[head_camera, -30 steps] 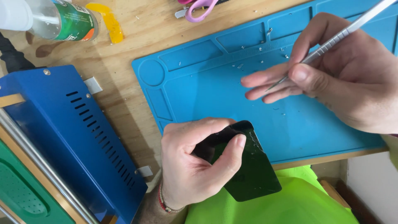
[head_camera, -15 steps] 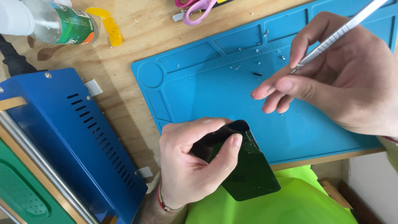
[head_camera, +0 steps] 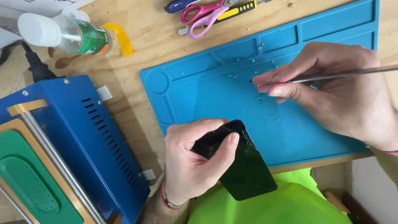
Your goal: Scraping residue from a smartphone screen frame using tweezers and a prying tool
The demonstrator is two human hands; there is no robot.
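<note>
My left hand (head_camera: 195, 159) grips a flat black phone-shaped panel (head_camera: 244, 172) by its top end, at the near edge of the table, over a bright green garment. My right hand (head_camera: 336, 89) pinches a thin metal pry tool (head_camera: 344, 74) between thumb and fingers. The tool's tip is hidden behind my fingertips and hovers over the blue work mat (head_camera: 215, 89), well apart from the panel. Small bits of debris lie scattered on the mat near the fingertips.
A blue machine (head_camera: 83, 137) with a green pad fills the left. A clear bottle with a white cap (head_camera: 62, 33) lies at the back left beside a yellow strip (head_camera: 120, 37). Pink-handled scissors (head_camera: 203, 12) and a yellow knife lie behind the mat.
My right hand has drawn away from the panel toward the middle of the mat, and the metal tool has swung from steeply angled to nearly level. The left hand keeps holding the panel.
</note>
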